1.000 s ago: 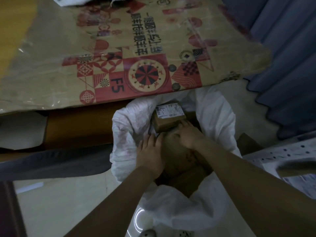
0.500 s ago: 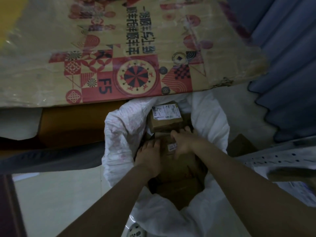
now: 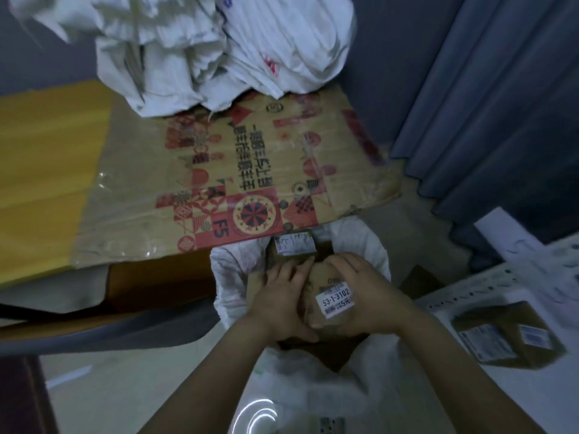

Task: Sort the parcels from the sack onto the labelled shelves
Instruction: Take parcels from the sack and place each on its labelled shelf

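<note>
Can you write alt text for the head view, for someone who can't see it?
The left hand and right hand hold a labelled parcel over an open white sack of parcels. A printed flat carton lies beyond.

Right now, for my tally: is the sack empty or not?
Not empty: a labelled parcel sits inside the sack, beyond the held box.

parcels [image 3: 332,303] in sack [image 3: 228,277], below flattened carton [image 3: 250,170]
</note>
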